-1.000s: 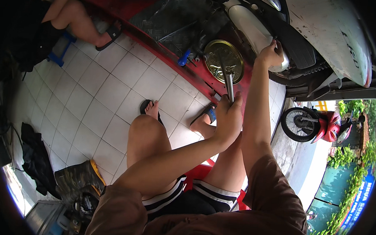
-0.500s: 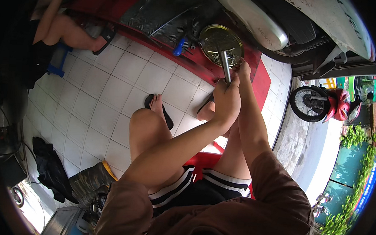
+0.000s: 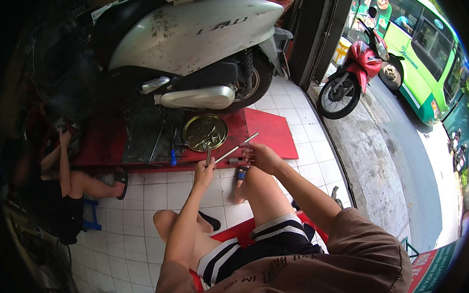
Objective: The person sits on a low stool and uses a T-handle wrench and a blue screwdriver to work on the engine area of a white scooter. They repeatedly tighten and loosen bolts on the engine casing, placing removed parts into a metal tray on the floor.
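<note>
Left hand (image 3: 204,173), just below center of frame: fingers curled tight round short metal tool (image 3: 209,156), tip up toward round tray (image 3: 198,125). Touching near rim or not, cannot tell. Right hand (image 3: 265,159), right of center: half open, fingers spread, next to upper part of thin metal rod (image 3: 233,150); contact unclear. Rod slanting up-right from left fingertips, crossing in view the near edge of red platform (image 3: 271,133); upper end just past right fingers.

Tray at center, close to platform's near edge, small metal parts inside. Blue-handled screwdriver (image 3: 173,157) left of tray, handle toward same edge. Tight above tray: silver scooter (image 3: 197,35), exhaust close to rim. More room to the right: red strip out to platform's angled end. Below edge, white tiled floor (image 3: 156,193), sandaled feet, knees. Co-worker's hand (image 3: 65,138) far left, well apart. Red motorbike (image 3: 362,63) upper right, beyond doorway sill.
</note>
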Tool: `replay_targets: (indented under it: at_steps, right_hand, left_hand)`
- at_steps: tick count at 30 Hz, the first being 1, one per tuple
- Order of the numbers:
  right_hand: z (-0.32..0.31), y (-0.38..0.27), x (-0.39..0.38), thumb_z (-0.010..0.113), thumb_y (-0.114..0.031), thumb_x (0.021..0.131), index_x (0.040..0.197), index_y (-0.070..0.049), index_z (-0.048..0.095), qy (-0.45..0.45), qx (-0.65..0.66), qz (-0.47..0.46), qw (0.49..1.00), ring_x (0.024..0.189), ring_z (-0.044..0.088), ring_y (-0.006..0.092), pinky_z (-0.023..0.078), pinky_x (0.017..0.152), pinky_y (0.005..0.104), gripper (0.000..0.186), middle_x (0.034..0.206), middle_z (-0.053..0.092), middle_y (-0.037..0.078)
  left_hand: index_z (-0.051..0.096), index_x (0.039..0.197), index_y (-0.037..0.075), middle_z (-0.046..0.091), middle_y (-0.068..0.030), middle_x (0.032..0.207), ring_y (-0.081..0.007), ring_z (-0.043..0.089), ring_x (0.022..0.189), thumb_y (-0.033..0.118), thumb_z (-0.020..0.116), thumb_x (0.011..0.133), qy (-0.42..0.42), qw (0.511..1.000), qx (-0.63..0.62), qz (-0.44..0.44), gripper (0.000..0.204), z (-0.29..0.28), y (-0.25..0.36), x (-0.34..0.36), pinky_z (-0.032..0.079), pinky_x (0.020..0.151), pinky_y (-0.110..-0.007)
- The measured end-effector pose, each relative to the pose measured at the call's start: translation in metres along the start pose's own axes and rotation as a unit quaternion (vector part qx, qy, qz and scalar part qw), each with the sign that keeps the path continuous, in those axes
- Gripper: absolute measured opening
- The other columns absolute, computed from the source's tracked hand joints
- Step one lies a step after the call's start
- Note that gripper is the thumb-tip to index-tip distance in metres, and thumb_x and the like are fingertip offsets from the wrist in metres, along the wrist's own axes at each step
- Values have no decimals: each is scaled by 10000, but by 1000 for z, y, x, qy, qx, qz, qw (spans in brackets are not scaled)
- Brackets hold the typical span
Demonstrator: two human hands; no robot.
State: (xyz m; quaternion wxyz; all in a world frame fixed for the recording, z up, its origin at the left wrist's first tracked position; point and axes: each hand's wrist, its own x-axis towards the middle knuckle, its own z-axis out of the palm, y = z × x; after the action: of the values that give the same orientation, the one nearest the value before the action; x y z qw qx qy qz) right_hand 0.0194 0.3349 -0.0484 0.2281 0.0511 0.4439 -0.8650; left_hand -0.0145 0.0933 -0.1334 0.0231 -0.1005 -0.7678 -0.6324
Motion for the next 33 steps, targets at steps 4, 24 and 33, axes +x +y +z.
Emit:
replay_targets:
  at_steps: [4,24,33]
  right_hand:
    - [-21,-25,-68,728,-275,780,1286,-77,519,36,-678,-368,635,1026,585,283,448,900,386,582,1102,633,109]
    - [23,-20,28,701,-370,694,621,-133,693,86,-856,-187,474,593,637,322,505,546,419,248,598,630,127]
    - [80,-11,117,657,-374,818,1163,-81,592,-249,-797,-136,533,921,643,336,493,826,430,457,983,660,159]
  left_hand:
    - [520,569,62,396,54,468,-43,343,415,381,560,943,-30,999,0,-38,494,6,46,-15,209,415,-257]
    - [595,562,54,551,-132,548,-333,518,595,276,655,803,-239,858,392,232,333,-83,81,-16,429,630,-407]
    - [651,661,106,610,-68,604,-216,604,710,365,571,868,-301,744,577,152,341,-190,-7,-4,419,813,-327]
